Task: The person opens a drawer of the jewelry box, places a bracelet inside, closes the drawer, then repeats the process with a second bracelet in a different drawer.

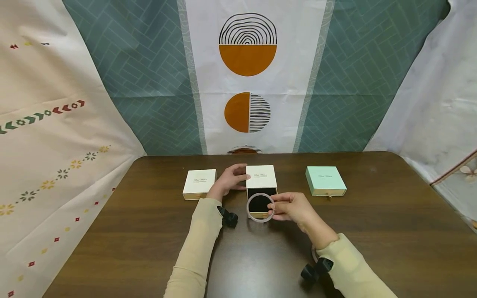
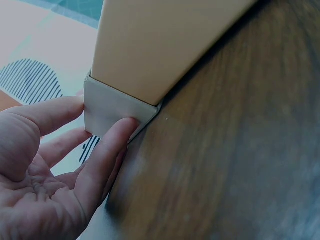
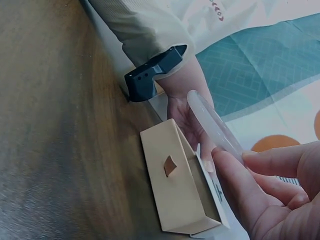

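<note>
My right hand (image 1: 292, 207) pinches a pale, translucent bangle (image 3: 216, 125) between thumb and fingers. The bangle is held over the pulled-out drawer (image 1: 255, 192) of a white gift box (image 1: 261, 176), which has a dark lining. In the right wrist view, the drawer's tan front with its small pull tab (image 3: 170, 166) faces me. My left hand (image 1: 231, 179) grips the box's outer sleeve (image 2: 112, 107) from the left and back, fingers and thumb on its sides. Part of another ring (image 1: 314, 253) shows beside my right wrist, mostly hidden by the arm.
A closed white box (image 1: 199, 182) lies left of my left hand. To the right of the middle box sits a mint-green box (image 1: 326, 181) with a gold front and small tab. The dark wooden table (image 1: 130, 231) ends at hanging cloths (image 1: 156, 82) behind.
</note>
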Tool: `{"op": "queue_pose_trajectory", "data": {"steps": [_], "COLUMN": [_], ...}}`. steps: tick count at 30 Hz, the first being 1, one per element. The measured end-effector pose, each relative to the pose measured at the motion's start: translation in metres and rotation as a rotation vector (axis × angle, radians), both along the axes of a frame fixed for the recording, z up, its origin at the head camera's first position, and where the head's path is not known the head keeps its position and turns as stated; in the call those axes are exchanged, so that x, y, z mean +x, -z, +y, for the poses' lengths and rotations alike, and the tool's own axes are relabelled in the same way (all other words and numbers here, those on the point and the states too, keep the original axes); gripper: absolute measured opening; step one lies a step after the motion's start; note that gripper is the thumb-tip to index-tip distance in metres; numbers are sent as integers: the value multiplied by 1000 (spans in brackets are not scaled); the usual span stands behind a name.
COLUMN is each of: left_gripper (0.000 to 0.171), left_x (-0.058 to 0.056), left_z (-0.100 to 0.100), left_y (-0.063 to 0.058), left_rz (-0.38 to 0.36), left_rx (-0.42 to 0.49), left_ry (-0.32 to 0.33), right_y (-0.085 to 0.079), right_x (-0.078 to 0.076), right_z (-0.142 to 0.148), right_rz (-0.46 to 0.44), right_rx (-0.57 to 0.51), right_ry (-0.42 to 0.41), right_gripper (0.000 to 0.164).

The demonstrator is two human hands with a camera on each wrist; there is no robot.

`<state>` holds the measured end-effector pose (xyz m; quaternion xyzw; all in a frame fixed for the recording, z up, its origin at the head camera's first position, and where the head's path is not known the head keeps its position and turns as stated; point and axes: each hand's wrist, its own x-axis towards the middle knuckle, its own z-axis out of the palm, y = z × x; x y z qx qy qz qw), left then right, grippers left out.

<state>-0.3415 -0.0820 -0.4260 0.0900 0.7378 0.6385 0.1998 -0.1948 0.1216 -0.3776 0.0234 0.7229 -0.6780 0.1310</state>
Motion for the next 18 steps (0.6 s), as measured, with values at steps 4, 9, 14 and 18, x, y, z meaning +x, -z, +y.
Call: {"op": "queue_pose_trajectory", "data": {"steps": [4,9,14,18], "left_gripper": [59,59,59,59], "left_x": [-1,-2,-2,-2], "left_z": [0,0,0,1], "left_y": [-1,-1,0,0], "left_rz": [-11,-13,-15,-18], "left_rx": [8,8,10,11], "left_ry": [-2,-2,-3,-7], "right_y": [-3,-7,-9,-9], "right_x": [-5,-11,-16,-21], "right_z": [0,0,-1,0], "right_rz": [0,8,1,-1], "right_rx": [-3,18,44,55], "right_ry": [1,8,24,28], "right_gripper": [37,35,34,34]}}
